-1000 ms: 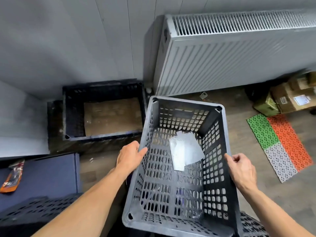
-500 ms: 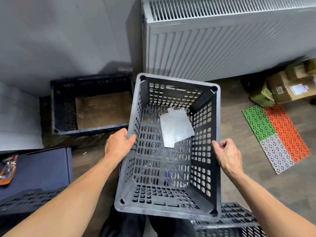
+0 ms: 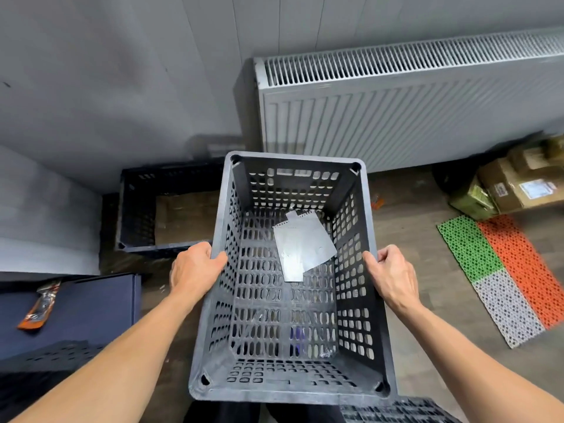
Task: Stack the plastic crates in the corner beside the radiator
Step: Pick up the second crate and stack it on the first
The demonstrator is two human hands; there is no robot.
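Observation:
I hold a grey perforated plastic crate (image 3: pixel 293 383) in the air in front of me, its long side pointing away. My left hand (image 3: pixel 193 268) grips its left rim and my right hand (image 3: pixel 392 274) grips its right rim. A pale sheet (image 3: pixel 302 245) lies loose on the crate's floor. A second, darker crate (image 3: pixel 137 209) stands on the floor in the corner, left of the white radiator (image 3: pixel 412 111), with brown cardboard in its bottom. The held crate hides that crate's right end.
A dark blue box (image 3: pixel 82 312) with an orange-handled tool (image 3: pixel 38 306) on it sits at the left. More crate mesh (image 3: pixel 403 412) shows at the bottom edge. Cardboard boxes (image 3: pixel 515 184) and a green, orange and white mat (image 3: pixel 506 276) lie at the right.
The held crate has swung from a rightward tilt to pointing straight away from me. The view shifted, so the radiator and corner crate now sit further right and lower in frame. Both hands kept their grip.

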